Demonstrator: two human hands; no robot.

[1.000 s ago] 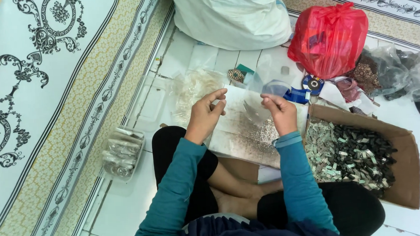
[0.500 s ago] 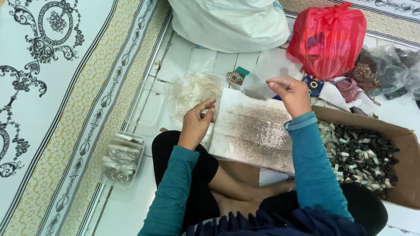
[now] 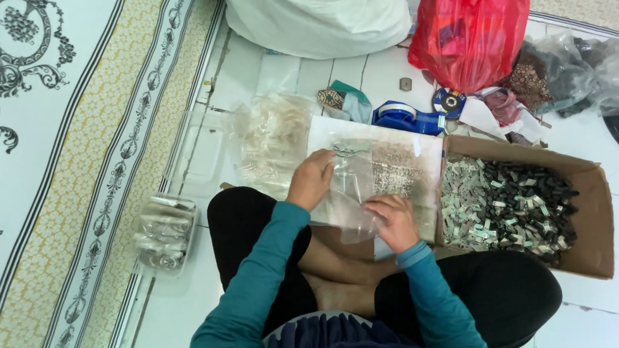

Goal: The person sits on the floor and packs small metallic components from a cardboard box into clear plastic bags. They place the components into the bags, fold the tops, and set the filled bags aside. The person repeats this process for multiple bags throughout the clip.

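I sit cross-legged on a white tiled floor with a flat white board (image 3: 410, 166) across my lap. A clear plastic bag (image 3: 352, 186) lies on the board. My left hand (image 3: 311, 181) grips the bag's left edge, fingers closed on it. My right hand (image 3: 394, 221) pinches the bag's lower right corner near my knee. Small dark specks are scattered over the board. To my right stands an open cardboard box (image 3: 593, 217) filled with several small dark and pale pieces (image 3: 505, 204).
A pile of clear bags (image 3: 273, 137) lies left of the board. A clear bag of packets (image 3: 162, 232) sits by the patterned carpet (image 3: 57, 136). Behind the board are a blue tape dispenser (image 3: 404, 116), a red plastic bag (image 3: 470, 31) and a big white sack (image 3: 316, 17).
My right hand has come down from beside the blue dispenser to the near edge of the board. Both hands now hold a clear bag flat on it.
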